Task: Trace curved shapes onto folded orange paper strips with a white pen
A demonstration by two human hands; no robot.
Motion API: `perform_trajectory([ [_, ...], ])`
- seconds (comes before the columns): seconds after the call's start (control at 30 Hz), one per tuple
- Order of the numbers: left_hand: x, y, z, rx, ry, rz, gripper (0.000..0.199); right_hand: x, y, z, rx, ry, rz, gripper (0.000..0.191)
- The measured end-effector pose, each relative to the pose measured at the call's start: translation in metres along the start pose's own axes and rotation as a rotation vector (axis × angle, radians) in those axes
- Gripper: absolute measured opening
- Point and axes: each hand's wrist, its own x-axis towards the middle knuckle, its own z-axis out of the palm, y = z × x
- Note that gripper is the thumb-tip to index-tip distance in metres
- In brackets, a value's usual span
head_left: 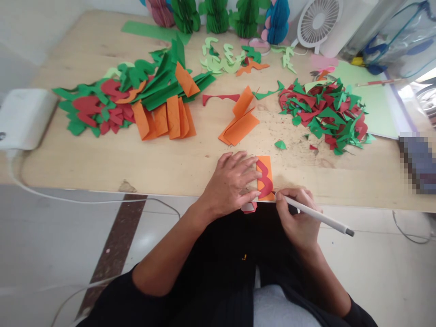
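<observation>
My left hand [235, 184] lies with its fingers spread, pressing on a red wavy paper cutout [265, 180] and an orange paper piece [267, 161] under it, at the table's front edge. In my right hand [299, 213] is a white pen [318, 213], its tip touching down beside the cutout's lower right edge. Part of the cutout is covered by my left fingers. Folded orange papers [240, 125] rest just beyond my hands. A small red and white thing [249, 207] sticks out below my left hand; its kind is unclear.
Red and green paper scraps [327, 111] are heaped at the right. Cut shapes [91, 106] and folded green sheets [163, 86] lie left. A fan [318, 22] and paper honeycomb figures [216, 16] stand behind. A white box [23, 118] with a cable sits at far left.
</observation>
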Motion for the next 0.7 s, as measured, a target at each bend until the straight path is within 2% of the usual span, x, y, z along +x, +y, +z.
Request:
perform_trajectory([
  [0.7, -0.0002, -0.0005, 0.0020, 0.024, 0.009, 0.010, 0.028, 0.0010, 0.0028, 0.0033, -0.028, 0.032, -0.014, 0.011],
])
